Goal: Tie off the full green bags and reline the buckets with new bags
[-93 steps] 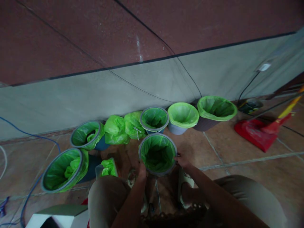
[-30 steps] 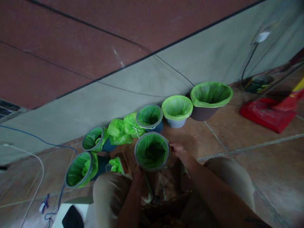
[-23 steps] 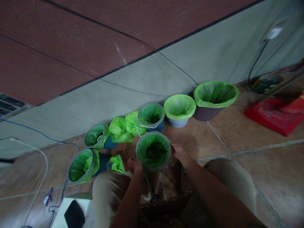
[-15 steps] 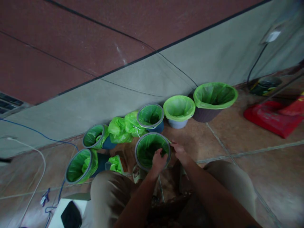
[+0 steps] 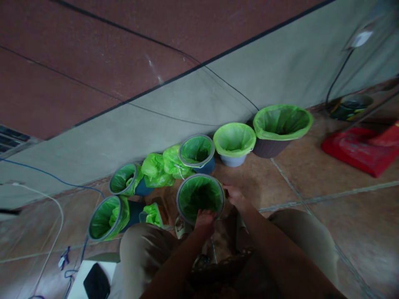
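Note:
A round trash bin (image 5: 217, 181) with a grey rim stands between my feet, its mouth facing up. A green bin liner (image 5: 199, 195) covers its inside. My left hand (image 5: 205, 219) is closed over the near rim, with its fingertips on the inner side. At the right side of the rim, my right hand (image 5: 234, 194) pinches the liner's edge from outside; its fingertips are dim and partly hidden.
Lined bins stand along the wall: a blue one (image 5: 205, 167), a pale one (image 5: 233, 161) and a dark brown one (image 5: 269, 147). Two more lined bins (image 5: 124, 178) (image 5: 104, 218) lie tilted at left. Tied green bags (image 5: 156, 170), a small container (image 5: 151, 214) and a red dustpan (image 5: 358, 147) are nearby.
My left hand has moved back from inside the bin onto its near rim. My right hand stays at the right side of the rim. The view has shifted slightly.

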